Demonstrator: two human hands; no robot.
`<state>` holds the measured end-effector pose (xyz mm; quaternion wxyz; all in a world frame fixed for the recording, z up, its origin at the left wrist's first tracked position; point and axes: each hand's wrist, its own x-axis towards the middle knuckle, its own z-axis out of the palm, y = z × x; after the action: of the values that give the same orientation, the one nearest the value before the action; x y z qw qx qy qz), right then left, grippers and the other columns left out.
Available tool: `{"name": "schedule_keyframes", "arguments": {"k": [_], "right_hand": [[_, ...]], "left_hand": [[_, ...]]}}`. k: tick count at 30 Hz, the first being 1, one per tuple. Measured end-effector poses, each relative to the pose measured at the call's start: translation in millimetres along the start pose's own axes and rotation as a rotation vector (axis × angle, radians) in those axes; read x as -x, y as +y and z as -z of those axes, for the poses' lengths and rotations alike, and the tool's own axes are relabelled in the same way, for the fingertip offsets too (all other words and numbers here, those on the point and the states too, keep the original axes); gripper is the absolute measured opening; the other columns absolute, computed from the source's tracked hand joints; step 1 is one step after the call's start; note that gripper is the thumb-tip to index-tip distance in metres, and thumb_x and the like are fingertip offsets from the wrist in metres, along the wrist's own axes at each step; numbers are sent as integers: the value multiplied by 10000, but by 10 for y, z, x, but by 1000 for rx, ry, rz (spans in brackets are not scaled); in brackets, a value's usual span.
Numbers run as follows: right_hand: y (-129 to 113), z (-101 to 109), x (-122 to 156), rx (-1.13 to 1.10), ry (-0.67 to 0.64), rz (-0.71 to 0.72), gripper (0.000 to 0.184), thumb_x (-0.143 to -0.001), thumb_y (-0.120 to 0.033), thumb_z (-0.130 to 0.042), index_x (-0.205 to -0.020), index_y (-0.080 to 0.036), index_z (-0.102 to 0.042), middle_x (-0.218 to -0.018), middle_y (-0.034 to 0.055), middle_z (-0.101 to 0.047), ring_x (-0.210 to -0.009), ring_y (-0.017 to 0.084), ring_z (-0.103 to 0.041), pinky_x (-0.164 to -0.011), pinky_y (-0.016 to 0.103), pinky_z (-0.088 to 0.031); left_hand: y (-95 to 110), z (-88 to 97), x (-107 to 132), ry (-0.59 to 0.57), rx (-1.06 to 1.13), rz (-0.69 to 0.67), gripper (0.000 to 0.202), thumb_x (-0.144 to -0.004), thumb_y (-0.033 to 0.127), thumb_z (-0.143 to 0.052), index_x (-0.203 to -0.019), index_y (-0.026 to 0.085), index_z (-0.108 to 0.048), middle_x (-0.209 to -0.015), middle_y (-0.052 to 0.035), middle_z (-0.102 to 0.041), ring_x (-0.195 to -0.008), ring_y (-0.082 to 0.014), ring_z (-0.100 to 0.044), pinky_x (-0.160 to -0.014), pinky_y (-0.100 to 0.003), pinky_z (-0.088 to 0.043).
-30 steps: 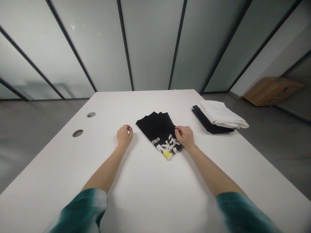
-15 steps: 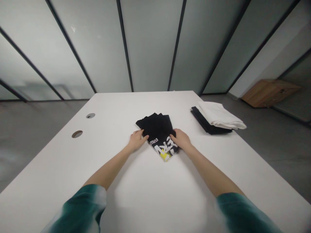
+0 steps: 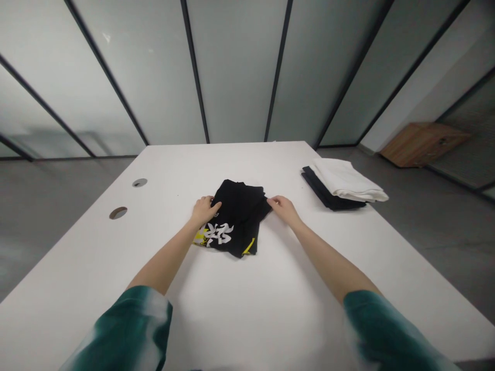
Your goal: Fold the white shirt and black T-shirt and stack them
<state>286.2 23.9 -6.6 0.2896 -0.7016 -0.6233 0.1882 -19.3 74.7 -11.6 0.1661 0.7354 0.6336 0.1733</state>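
Observation:
A black T-shirt (image 3: 242, 211) with white lettering and yellow patches lies partly folded on the white table, its layers spread unevenly. My left hand (image 3: 205, 210) grips its left edge, thumb on top and the other fingers at the far side, partly hidden. At the right, my right hand (image 3: 284, 208) pinches a corner of the shirt between thumb and fingers. The print now faces the lower left, and a yellow strip shows at the lower right hem.
A folded white cloth (image 3: 348, 179) rests on a folded black cloth (image 3: 330, 200) at the table's right edge. Two round holes, a farther hole (image 3: 139, 182) and a nearer hole (image 3: 118, 213), pierce the white table (image 3: 247, 309) on the left. A wooden cabinet (image 3: 423, 144) stands beyond.
The T-shirt has been turned and opened out, its printed part swinging from lower right to lower left. My left hand has moved slightly left; my right hand now pinches a corner farther up.

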Motion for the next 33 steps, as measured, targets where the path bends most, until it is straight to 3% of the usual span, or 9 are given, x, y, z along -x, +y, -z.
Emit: {"name": "schedule_keyframes", "arguments": {"k": [3,6,11,15,18,21,27,30,33], "right_hand": [[-153,-120,-167,205,-11,-22,345,-875,-490,-546,-800,-191,-702,-929,124,-710,-939,273,-637,-804,354,-455],[-296,-191,-367,338,-31,-46,232,-839,-385,-582,-797,-191,-702,-960,138,-711,-964,300,-627,-813,376,-441],[-341,-153,-794,149,42,-60,231,-866,-281,-478,-848,-190,-691,-890,88,-715,-865,227,-636,-752,305,-444],[-258,-196,-898,100,50,-153,272,-856,-302,-521,-1036,-167,-675,-1050,120,-700,-963,255,-629,-824,338,-457],[-177,-257,-731,123,141,-100,335,-841,-334,-553,-1108,-154,-645,-1157,164,-656,-1047,299,-595,-891,403,-445],[-106,-268,-432,46,216,105,214,-855,-304,-503,-935,-176,-653,-1003,124,-678,-952,261,-599,-847,366,-447],[-41,-167,152,-133,-86,349,265,-856,-295,-477,-614,-207,-540,-592,-3,-547,-603,162,-505,-608,283,-382],[-59,-140,347,-133,-261,586,137,-774,-177,-526,-666,-198,-607,-703,19,-619,-714,178,-555,-712,305,-427],[-98,-160,485,-126,-297,730,162,-747,-127,-546,-814,-203,-672,-945,70,-666,-906,218,-581,-836,359,-448]], "left_hand": [[-68,92,250,-26,-48,-9,505,-875,552,-503,-1182,164,-603,-1129,-152,-656,-1130,-313,-588,-973,-409,-433],[-4,170,524,38,-50,-141,544,-840,566,-562,-1224,181,-576,-1170,-146,-614,-1136,-323,-555,-982,-439,-426],[340,133,960,-124,-35,-622,560,-788,566,-665,-1223,225,-577,-1189,-111,-591,-1101,-288,-546,-967,-423,-430],[568,-72,1093,-140,-154,-719,566,-819,515,-663,-1288,213,-562,-1201,-117,-585,-1062,-287,-550,-911,-432,-435],[629,-195,1095,-100,-179,-732,490,-865,497,-618,-1256,202,-597,-1168,-116,-601,-1044,-278,-552,-886,-420,-431],[666,-247,1098,-71,-181,-745,419,-901,476,-577,-1207,194,-631,-1142,-107,-621,-1026,-269,-557,-866,-413,-425],[768,-309,1106,-26,-181,-693,195,-917,325,-557,-993,197,-683,-960,-80,-652,-924,-244,-569,-803,-403,-419],[756,-324,1103,42,-84,-692,165,-916,249,-519,-947,193,-671,-903,-72,-653,-874,-219,-574,-789,-383,-421],[716,-328,1115,99,22,-769,170,-902,197,-495,-939,193,-661,-890,-74,-653,-871,-210,-578,-799,-372,-430]]}}
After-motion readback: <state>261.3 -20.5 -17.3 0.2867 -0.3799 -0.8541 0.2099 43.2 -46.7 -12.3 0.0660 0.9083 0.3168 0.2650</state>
